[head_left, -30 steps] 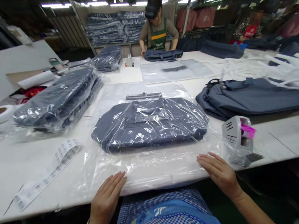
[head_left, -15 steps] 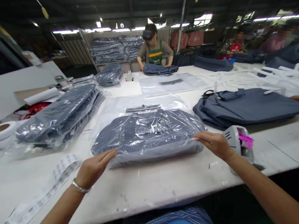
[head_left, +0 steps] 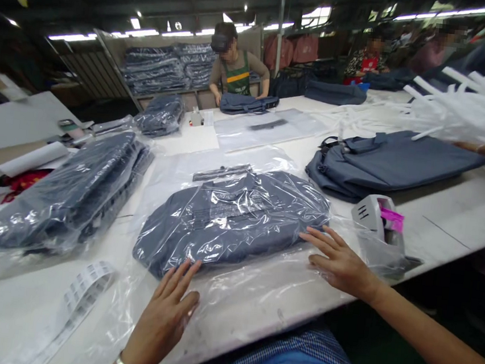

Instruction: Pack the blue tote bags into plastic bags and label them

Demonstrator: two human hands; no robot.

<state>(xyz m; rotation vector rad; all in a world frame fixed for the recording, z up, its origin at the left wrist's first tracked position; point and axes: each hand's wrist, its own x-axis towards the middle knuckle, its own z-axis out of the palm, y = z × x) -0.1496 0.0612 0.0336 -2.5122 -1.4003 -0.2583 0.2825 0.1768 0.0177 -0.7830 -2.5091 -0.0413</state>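
A dark blue-grey bag (head_left: pixel 238 222) lies flat inside a clear plastic bag (head_left: pixel 232 287) on the white table in front of me. The plastic's loose edge spreads toward me and to both sides. My left hand (head_left: pixel 165 309) is open, its fingertips on the plastic at the bag's near left edge. My right hand (head_left: pixel 341 263) is also open, fingers spread over the plastic at the near right edge. Right of that hand stands a white and grey tape dispenser (head_left: pixel 378 221) with a pink strip, partly covered by the plastic.
Plastic-wrapped bags (head_left: pixel 70 188) are piled at left, behind a curling label strip (head_left: pixel 85 295). An unwrapped blue-grey bag (head_left: pixel 390 162) lies at right, near another person's hand (head_left: pixel 469 146) and white strips (head_left: pixel 467 112). A co-worker (head_left: pixel 238 70) handles a bag across the table.
Both hands have let go of the plastic's edge and opened flat over it. The plastic, which was folded up at the bag's front, now lies spread toward me.
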